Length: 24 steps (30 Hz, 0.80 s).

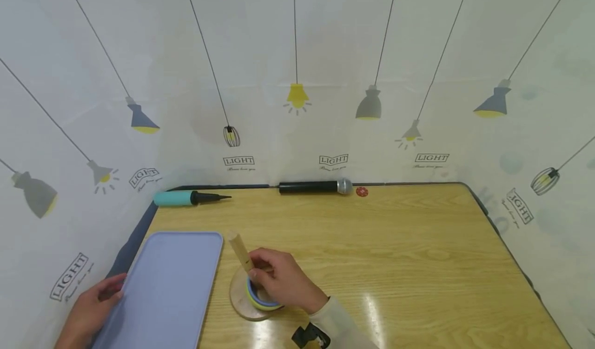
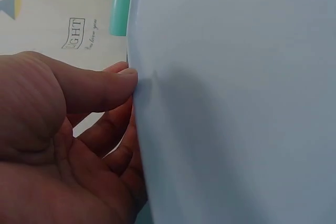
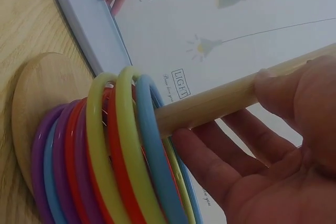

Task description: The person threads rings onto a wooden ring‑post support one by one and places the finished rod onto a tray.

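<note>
My left hand pinches the left rim of a pale blue-lilac tray, thumb on the inner side and fingers behind the edge. To the tray's right stands a wooden ring-toss stand, its round base on the table and its post rising through several stacked rings in purple, blue, red and yellow-green. With thumb and fingers my right hand grips the post just above the top ring. From the head view, the hand covers part of the rings.
A teal hand pump with a black nozzle lies at the back left of the wooden table. Along the back edge are a black microphone with a silver head and a red poker chip. Lamp-printed cloth surrounds the table.
</note>
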Motion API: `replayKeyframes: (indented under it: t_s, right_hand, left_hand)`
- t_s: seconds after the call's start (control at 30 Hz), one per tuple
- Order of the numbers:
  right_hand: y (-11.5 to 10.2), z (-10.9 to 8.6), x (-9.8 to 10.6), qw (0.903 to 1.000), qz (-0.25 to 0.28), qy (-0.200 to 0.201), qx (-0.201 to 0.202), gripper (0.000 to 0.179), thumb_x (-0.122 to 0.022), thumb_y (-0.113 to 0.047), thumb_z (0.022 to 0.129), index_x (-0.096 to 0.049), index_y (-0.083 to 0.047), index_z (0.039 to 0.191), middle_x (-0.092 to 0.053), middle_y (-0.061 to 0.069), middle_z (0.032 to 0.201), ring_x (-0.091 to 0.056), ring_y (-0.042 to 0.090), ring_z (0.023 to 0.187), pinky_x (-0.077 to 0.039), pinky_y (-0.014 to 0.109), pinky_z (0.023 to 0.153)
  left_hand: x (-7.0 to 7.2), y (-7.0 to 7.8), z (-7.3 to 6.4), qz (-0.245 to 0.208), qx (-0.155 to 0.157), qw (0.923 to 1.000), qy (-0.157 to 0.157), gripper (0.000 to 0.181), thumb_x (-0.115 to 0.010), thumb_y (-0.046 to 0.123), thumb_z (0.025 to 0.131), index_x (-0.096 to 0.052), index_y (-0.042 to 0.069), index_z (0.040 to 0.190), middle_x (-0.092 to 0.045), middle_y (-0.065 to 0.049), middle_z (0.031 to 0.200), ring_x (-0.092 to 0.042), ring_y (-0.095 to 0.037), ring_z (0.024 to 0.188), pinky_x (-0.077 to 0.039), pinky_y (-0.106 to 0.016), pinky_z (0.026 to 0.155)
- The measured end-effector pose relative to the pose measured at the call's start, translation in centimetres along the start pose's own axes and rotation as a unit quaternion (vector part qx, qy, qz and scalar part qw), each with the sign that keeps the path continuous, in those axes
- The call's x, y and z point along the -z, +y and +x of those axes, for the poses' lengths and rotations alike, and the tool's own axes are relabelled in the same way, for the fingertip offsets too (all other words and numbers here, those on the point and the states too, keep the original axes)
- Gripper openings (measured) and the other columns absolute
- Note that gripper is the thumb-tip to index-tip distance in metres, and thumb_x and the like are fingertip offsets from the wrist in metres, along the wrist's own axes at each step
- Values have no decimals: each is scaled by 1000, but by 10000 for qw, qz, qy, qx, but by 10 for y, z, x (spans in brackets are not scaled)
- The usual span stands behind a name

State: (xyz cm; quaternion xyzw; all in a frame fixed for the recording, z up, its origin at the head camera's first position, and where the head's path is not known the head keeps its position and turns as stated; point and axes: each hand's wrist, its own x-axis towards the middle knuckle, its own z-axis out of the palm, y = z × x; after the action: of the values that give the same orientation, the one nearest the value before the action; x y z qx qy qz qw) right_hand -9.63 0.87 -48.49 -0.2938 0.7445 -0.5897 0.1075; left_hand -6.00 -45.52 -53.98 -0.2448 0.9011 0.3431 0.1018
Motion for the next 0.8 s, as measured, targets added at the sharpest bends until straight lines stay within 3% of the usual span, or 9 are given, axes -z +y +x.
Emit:
replayKeyframes:
  t_s: [0.2,0.4,0.7,0.8]
  right_hand:
    - [2,0,-1,9998,-175,24,106,20,-63,-12,106,-72,-9,124,-76,8,114,-71,7,105,-59,19,86]
    - [2,0,-3,9995,-204,112,201,20,-63,-11,105,-71,-8,124,-77,13,115,-73,9,105,-59,20,88]
    - [-1,-5,2,9987,-308,351,216,22,-64,-9,104,-71,-9,125,-77,8,117,-72,9,107,-59,23,89]
    - [-3,-8,7,9985,-292,402,221,23,-64,-9,104,-71,-9,126,-77,8,119,-72,11,109,-60,25,89]
  left_hand:
    - [-2,-3,4,140,59,9998,138,59,-64,5,100,-45,-3,155,-52,-38,144,-55,-53,127,-53,-56,95]
    - [-3,-1,5,202,-84,9997,52,58,-65,5,99,-47,-5,153,-54,-38,141,-59,-53,124,-56,-52,90]
    - [-16,19,-6,86,278,9992,-278,60,-63,3,100,-44,-1,157,-52,-36,143,-58,-51,125,-56,-52,92]
    - [-23,27,-9,86,162,9990,-395,59,-63,3,101,-44,0,157,-53,-36,144,-59,-50,124,-58,-49,90]
